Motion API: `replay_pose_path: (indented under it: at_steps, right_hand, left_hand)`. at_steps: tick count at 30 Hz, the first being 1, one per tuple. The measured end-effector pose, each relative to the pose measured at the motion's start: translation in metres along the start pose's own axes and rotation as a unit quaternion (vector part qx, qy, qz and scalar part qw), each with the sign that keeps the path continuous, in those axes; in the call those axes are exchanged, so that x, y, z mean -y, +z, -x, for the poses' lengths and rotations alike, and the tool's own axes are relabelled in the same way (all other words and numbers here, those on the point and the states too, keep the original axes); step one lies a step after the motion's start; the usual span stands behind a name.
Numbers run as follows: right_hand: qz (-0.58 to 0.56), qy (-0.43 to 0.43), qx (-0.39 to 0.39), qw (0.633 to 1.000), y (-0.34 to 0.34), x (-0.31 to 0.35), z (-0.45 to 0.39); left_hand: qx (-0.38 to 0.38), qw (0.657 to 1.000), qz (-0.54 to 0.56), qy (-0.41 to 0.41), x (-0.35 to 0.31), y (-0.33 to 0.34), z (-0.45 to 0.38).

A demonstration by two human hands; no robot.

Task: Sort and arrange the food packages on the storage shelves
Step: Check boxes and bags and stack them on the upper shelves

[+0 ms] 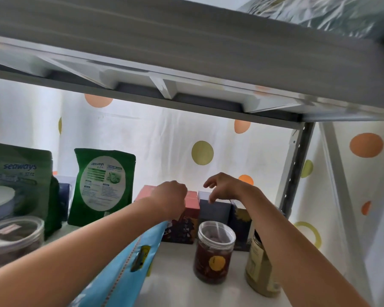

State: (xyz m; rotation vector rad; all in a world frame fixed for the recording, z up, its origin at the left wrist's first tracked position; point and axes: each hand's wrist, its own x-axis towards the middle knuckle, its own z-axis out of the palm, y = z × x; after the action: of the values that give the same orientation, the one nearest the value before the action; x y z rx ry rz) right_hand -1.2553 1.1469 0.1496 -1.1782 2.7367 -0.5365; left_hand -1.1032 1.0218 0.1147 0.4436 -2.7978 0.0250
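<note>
Left hand [172, 197] curled, gripping the top of a blue pouch [120, 273] slanting toward 7 o'clock over the white shelf [175, 284]. Right hand [225, 187] loose, fingers relaxed, holding nothing, hovering above a dark blue box [215, 210]. Pink box [192, 201] just beside at 9 o'clock; brown jar [214, 252] in front at 6 o'clock.

Backlit white curtain [164, 138] with orange and olive dots, grey metal shelving frame [295, 165], white shelf board [177, 284]

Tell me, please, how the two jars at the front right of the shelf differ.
The dark jar is in full view; the right forearm partly hides the pale jar. The dark jar holds dark reddish-brown contents and has a round yellow label; the pale jar holds olive-beige contents and has a cream label. Both stand upright on the white shelf.
</note>
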Motion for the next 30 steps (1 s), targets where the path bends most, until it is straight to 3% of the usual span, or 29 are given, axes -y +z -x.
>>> replay_pose_path:
  at_steps: [7, 16, 20, 25, 30]
  right_hand:
    - [0.099, 0.026, 0.093, 0.99, 0.009, -0.014, -0.022]
    - [0.066, -0.012, 0.052, 0.996, 0.004, -0.033, -0.028]
    - [-0.003, -0.074, -0.031, 0.997, -0.012, -0.031, -0.016]
    - [-0.063, -0.16, -0.163, 0.972, -0.032, -0.026, 0.022]
    - [-0.153, -0.211, -0.229, 0.938, -0.047, -0.029, 0.066]
  left_hand:
    - [0.022, 0.999, -0.028, -0.004, -0.012, 0.032, 0.006]
    - [0.08, 0.993, -0.081, 0.018, -0.011, 0.015, 0.005]
    - [0.102, 0.992, -0.066, -0.029, -0.018, 0.0, 0.002]
    - [0.02, 0.999, -0.017, -0.036, -0.044, -0.026, 0.006]
    - [-0.045, 0.994, 0.071, -0.063, -0.062, -0.053, 0.016]
